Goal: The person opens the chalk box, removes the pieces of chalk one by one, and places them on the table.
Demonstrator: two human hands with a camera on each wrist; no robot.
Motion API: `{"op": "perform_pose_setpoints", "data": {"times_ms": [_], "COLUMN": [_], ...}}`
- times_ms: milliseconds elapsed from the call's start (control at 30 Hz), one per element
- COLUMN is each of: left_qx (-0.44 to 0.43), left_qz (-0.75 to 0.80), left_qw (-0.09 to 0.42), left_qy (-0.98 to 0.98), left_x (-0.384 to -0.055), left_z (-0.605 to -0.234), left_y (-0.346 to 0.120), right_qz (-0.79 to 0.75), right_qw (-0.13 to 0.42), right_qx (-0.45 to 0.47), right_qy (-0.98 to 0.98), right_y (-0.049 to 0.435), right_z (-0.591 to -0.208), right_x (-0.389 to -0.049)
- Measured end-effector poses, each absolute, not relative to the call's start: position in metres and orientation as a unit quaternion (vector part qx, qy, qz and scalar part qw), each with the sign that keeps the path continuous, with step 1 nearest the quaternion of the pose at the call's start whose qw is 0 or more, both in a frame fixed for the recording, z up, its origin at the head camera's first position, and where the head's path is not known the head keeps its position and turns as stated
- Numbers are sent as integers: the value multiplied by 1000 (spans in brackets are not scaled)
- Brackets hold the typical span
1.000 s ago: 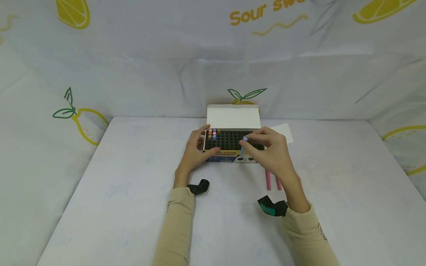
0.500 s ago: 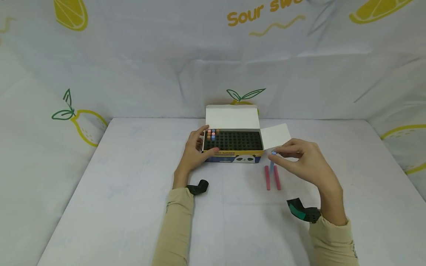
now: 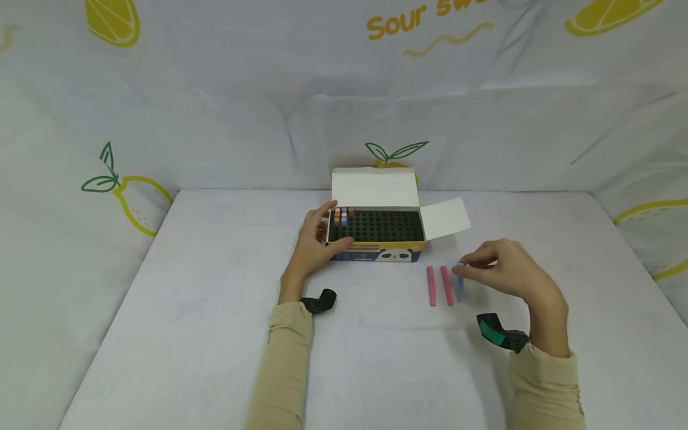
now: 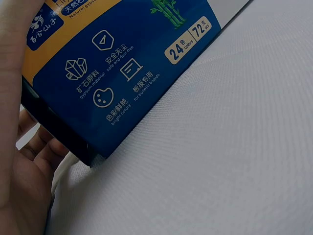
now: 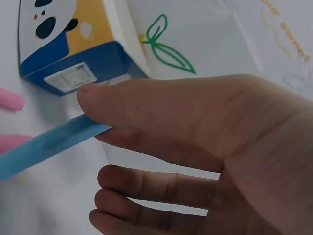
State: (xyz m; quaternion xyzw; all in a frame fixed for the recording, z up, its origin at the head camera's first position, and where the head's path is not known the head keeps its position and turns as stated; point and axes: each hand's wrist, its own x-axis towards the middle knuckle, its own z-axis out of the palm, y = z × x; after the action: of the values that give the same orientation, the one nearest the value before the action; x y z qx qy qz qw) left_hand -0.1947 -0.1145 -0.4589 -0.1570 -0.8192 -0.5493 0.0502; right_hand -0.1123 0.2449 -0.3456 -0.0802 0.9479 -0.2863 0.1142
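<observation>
My left hand (image 3: 309,248) holds the left end of an open chalk box (image 3: 371,255), with the thumb along its front edge and the fingers round the side. Several chalk sticks (image 3: 344,216) in pink, blue and orange stand in the box's black holder, at the back left corner. My right hand (image 3: 510,272) pinches a blue chalk stick (image 5: 54,144) by its upper end between thumb and index finger. In the head view its lower end is close to the tabletop; whether it touches cannot be told. Two pink chalk sticks (image 3: 431,286) lie side by side just left of it.
The box's white lid (image 3: 374,187) stands raised at the back, and a white side flap (image 3: 445,218) sticks out to the right. A white cloth covers the table (image 3: 215,346). Behind it hangs a lemon-print curtain (image 3: 242,119).
My right hand has carried the blue chalk stick from over the box's right part, rightward and toward me, past the two pink sticks to their right side. The left hand stays on the box.
</observation>
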Motion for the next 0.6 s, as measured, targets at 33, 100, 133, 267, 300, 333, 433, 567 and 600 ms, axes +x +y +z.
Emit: {"op": "perform_pose_setpoints", "data": {"times_ms": [33,100,133,267,300,333,433,567,600], "left_qx": [-156,-156,-156,-158,-159,-160,-163,-167,-168], "left_qz": [-549,-548,-547,-546,-546,-546,-547,-550,-550], "left_qw": [50,49,49,51,52,53,55,56,56], "left_qy": [-819,-820,-821,-821,-821,-821,-819,-816,-816], "left_x": [-195,-195,-195,-195,-195,-195,-195,-194,-194], "left_z": [-459,-459,-459,-458,-458,-458,-458,-458,-457], "left_y": [-114,-114,-114,-114,-115,-115,-115,-115,-115], "right_qz": [-284,-280,-278,-275,-274,-273,-267,-264,-264], "right_qw": [121,130,133,126,123,120,111,98,96], "right_qx": [-77,-70,-68,-61,-60,-58,-54,-48,-47], "right_qy": [948,949,949,951,952,953,956,958,959], "right_y": [246,248,249,252,252,253,254,254,254], "right_z": [-348,-352,-354,-360,-362,-363,-368,-373,-374], "right_x": [-113,-115,-116,-119,-120,-120,-122,-124,-124]}}
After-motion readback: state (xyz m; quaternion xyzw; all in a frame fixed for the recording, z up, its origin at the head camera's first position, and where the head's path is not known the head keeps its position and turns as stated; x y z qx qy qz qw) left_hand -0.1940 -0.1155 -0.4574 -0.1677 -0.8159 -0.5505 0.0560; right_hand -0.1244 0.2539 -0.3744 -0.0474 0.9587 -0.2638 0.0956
